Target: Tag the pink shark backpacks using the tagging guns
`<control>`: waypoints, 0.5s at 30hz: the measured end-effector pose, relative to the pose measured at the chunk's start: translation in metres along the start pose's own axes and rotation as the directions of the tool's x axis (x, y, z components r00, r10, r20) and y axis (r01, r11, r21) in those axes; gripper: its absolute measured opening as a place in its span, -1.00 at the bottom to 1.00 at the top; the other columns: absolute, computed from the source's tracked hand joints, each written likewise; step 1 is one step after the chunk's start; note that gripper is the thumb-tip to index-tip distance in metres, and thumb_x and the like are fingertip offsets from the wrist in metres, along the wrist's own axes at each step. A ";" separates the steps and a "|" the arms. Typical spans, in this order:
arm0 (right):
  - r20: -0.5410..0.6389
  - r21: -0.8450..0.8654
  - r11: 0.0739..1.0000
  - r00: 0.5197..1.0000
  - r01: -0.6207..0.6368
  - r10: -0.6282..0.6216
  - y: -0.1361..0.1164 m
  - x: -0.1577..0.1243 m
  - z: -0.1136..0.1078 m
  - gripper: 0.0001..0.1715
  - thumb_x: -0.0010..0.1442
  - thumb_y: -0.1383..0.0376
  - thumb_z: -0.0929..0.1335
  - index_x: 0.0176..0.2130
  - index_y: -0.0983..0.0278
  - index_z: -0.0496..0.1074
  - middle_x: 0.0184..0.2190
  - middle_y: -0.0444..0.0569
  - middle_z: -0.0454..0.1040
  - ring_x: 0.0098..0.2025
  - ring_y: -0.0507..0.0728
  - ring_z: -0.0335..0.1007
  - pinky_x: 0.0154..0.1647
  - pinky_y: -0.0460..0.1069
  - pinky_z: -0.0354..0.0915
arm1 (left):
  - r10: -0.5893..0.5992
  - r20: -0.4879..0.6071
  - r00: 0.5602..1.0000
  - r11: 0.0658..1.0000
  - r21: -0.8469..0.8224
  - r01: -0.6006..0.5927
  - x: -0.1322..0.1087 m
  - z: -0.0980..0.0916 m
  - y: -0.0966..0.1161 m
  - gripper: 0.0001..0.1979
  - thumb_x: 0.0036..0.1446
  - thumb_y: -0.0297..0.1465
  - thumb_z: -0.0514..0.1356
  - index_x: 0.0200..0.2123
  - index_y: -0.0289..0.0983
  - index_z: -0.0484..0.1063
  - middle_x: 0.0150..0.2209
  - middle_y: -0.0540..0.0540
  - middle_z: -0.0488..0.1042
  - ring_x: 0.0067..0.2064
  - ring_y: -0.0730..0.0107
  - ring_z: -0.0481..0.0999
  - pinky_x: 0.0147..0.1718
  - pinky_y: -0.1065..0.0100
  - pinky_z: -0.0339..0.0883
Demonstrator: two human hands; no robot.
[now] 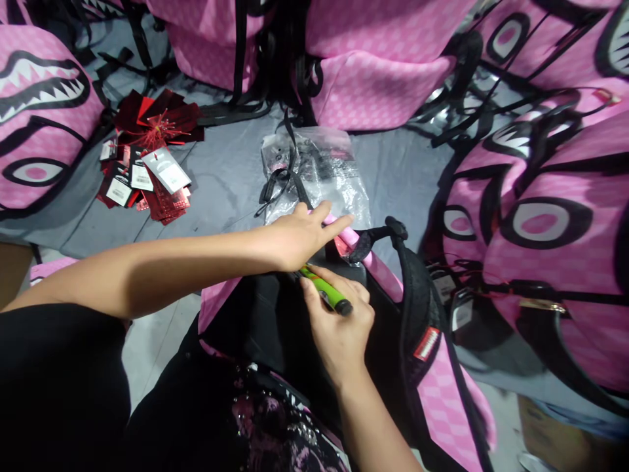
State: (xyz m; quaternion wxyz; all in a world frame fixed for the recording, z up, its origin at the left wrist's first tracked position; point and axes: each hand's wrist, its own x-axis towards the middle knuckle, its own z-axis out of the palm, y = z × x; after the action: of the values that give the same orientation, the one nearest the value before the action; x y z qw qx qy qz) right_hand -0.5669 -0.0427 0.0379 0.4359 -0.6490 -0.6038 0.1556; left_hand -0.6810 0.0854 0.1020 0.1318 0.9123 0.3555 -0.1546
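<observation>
A pink and black backpack [275,321] lies in front of me, its black back panel facing up. My right hand [341,328] is closed around a bright green marker pen [328,293] with a black end, its other end pointing at the panel under my left wrist. My left hand [302,237] rests on the backpack's upper edge with fingers spread, next to the pink trim. Its palm side is hidden. A black shoulder strap [417,301] with a small red label runs down the right side.
A clear plastic bag [339,164] lies on the grey cloth [216,190] beyond my hands. Red tags [157,164] with white labels are heaped at the left. Pink backpacks with shark mouths and eyes surround the area, including one [545,223] at the right.
</observation>
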 end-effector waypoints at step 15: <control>-0.001 0.112 0.977 0.983 0.184 -0.185 -0.032 0.016 0.040 -0.72 0.18 0.05 0.38 -0.34 0.14 0.61 -0.46 0.05 0.60 -0.36 0.27 0.57 -0.35 0.17 0.49 | -0.040 -0.177 0.983 0.998 0.031 0.046 -0.027 0.005 0.009 -0.29 0.22 -0.38 0.10 0.40 -0.23 -0.04 0.29 -0.38 0.18 0.12 0.08 0.39 -0.08 0.24 0.41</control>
State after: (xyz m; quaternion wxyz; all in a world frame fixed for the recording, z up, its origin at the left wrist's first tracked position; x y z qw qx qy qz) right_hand -0.6131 -0.0161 0.0440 0.4812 -0.5642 -0.6537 0.1509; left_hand -0.6942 0.0608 0.1086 0.0805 0.9167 0.3826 -0.0822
